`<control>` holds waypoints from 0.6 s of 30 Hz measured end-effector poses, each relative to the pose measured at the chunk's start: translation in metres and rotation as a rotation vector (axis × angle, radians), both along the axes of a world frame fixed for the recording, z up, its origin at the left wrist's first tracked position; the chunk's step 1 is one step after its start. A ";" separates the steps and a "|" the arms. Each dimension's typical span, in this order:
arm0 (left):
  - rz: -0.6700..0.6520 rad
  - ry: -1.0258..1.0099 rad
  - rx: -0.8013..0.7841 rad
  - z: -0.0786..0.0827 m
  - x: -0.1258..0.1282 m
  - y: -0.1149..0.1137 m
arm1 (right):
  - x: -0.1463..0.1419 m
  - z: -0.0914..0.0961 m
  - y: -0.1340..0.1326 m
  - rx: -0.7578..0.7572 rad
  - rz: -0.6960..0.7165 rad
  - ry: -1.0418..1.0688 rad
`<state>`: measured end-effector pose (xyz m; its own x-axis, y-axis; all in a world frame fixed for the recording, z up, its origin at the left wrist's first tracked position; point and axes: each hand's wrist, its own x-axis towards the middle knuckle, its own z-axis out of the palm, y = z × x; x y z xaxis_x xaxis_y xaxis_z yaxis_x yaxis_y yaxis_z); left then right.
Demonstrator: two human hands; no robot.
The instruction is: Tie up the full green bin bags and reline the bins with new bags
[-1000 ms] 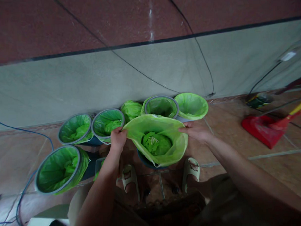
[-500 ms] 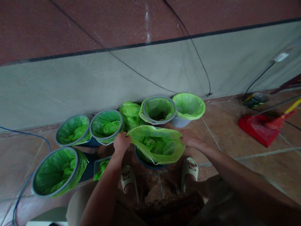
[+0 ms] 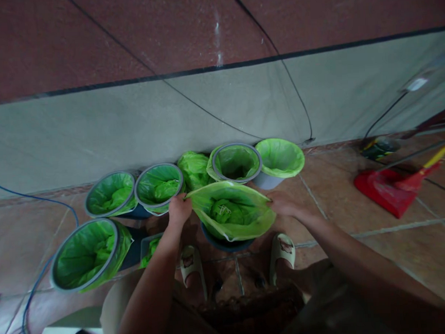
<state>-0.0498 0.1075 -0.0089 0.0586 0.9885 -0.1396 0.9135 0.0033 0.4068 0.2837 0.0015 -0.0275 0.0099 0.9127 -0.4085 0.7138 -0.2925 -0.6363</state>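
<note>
A green plastic bag (image 3: 258, 209) is stretched wide between my hands, its mouth facing up. My left hand (image 3: 179, 210) grips the bag's left edge, and my right hand (image 3: 282, 204) pinches the right edge. Beneath the bag stands a dark blue bucket (image 3: 228, 244), mostly covered by it. Inside the bag lies a bunched green clump (image 3: 224, 212) with some pale strips on top. Just behind are a grey-rimmed bin (image 3: 260, 158) with a green liner and a whitish bin (image 3: 268, 180) with its liner folded over the rim.
Several green-lined bins stand to the left, including a large one (image 3: 117, 234) near my knee. A bunched green bag (image 3: 195, 170) sits by the wall. At the right lie a red dustpan (image 3: 386, 190) and cables; a blue hose (image 3: 31, 290) runs along the left.
The bag's mouth is spread a little wider and the clump inside shows more fully. Both hands keep their hold; the whole view has shifted slightly.
</note>
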 end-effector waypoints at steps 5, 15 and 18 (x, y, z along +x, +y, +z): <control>-0.158 -0.373 0.070 0.004 0.022 -0.005 | -0.035 0.017 -0.002 -0.029 0.272 0.228; -0.073 -0.695 0.088 0.040 0.048 0.008 | -0.051 0.062 -0.008 -0.126 0.199 0.780; -0.154 -0.636 0.122 0.057 0.059 0.023 | -0.046 0.068 -0.010 -0.167 0.250 0.761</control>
<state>0.0094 0.1301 0.0484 0.2339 0.9689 0.0813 0.4813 -0.1880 0.8561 0.2379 -0.0081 0.0405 -0.5207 0.7779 -0.3518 0.1606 -0.3155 -0.9352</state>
